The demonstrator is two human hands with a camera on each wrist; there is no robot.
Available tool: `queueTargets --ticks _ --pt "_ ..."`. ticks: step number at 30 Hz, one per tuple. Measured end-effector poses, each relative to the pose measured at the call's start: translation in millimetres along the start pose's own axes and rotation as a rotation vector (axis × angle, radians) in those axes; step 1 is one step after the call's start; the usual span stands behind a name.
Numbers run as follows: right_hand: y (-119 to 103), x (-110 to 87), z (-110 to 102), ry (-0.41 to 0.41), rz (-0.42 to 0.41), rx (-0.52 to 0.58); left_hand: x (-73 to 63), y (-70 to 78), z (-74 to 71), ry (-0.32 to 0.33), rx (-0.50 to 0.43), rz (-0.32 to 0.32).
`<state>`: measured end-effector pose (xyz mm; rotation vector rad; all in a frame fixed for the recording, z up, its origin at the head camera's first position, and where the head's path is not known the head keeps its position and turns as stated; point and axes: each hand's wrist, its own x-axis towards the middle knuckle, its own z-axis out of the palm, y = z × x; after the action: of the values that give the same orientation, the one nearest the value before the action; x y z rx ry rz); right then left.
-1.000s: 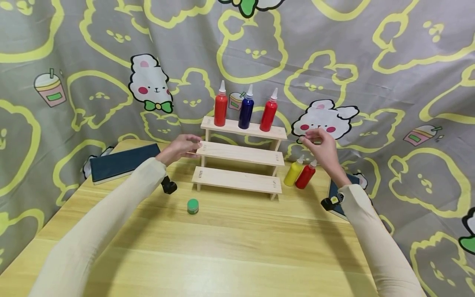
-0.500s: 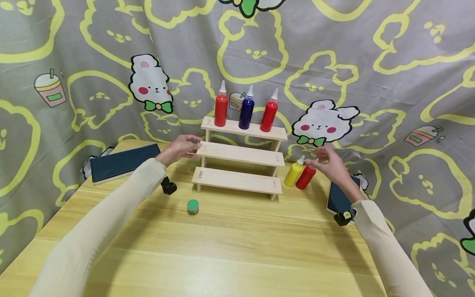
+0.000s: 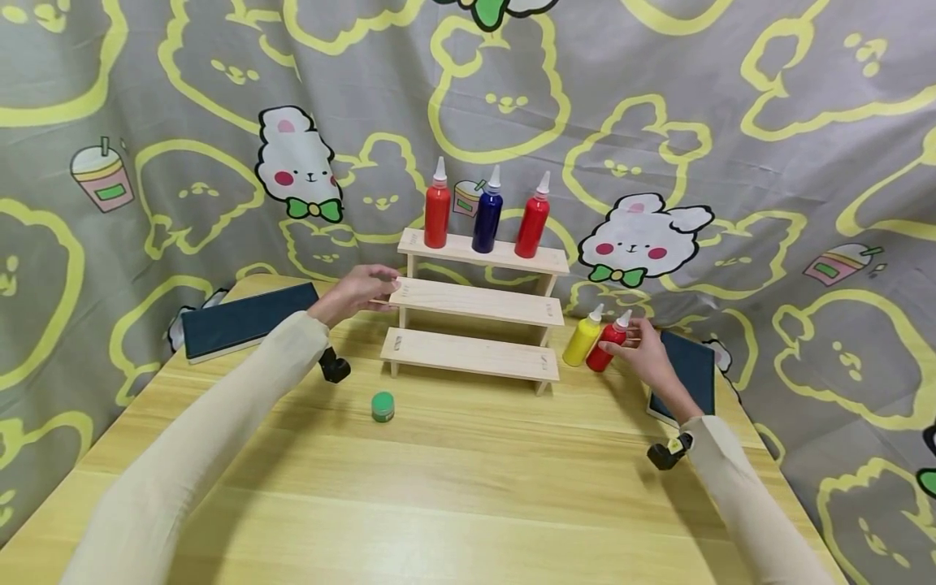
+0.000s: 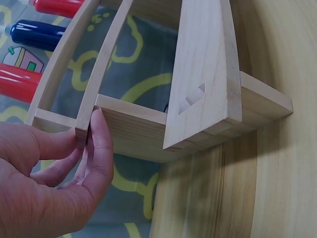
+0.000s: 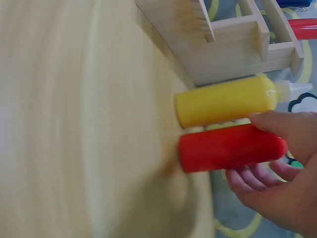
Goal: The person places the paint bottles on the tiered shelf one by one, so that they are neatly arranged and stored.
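Note:
In the head view my left hand [image 3: 360, 290] is at the left end of the three-tier wooden stand [image 3: 475, 301]. The left wrist view shows its thumb and fingers [image 4: 101, 144] pinching the end of the middle board [image 4: 97, 82]. My right hand [image 3: 645, 355] grips a red squeeze bottle [image 3: 604, 351] to the right of the stand. In the right wrist view the thumb lies along one side of this red bottle [image 5: 225, 148], the fingers along the other. A yellow squeeze bottle [image 3: 582, 341] stands upright beside it, nearer the stand.
On the top tier stand a red bottle [image 3: 436, 218], a dark blue bottle [image 3: 487, 221] and another red bottle [image 3: 531, 227]. A small green-lidded jar [image 3: 383, 406] sits in front. Dark flat slabs lie left [image 3: 244, 319] and right [image 3: 683, 374]. A patterned curtain [image 3: 504, 97] hangs behind.
My right hand has come down from above the two bottles on the table and taken hold of the red one. The left hand has stayed at the middle board.

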<state>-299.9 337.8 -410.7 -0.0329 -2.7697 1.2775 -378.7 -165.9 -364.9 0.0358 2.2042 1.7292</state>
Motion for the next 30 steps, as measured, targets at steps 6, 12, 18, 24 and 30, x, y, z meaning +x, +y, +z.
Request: queueTargets --ticks 6,12,18,24,30 --pt "9.5 -8.9 14.2 0.136 0.041 0.136 -0.1 1.1 -0.3 -0.009 -0.011 0.004" --pt "17.1 -9.5 24.3 0.228 0.024 0.207 0.4 1.2 -0.7 0.001 0.002 0.000" --pt "19.0 -9.6 25.9 0.281 0.001 0.219 1.2 1.0 -0.3 -0.002 -0.010 0.001" --pt "17.6 -10.1 25.8 0.290 -0.014 0.204 -0.1 -0.8 -0.4 0.018 -0.020 -0.008" --pt "10.9 -9.5 13.5 0.349 -0.032 0.201 0.9 -0.9 3.8 0.029 -0.032 -0.011"
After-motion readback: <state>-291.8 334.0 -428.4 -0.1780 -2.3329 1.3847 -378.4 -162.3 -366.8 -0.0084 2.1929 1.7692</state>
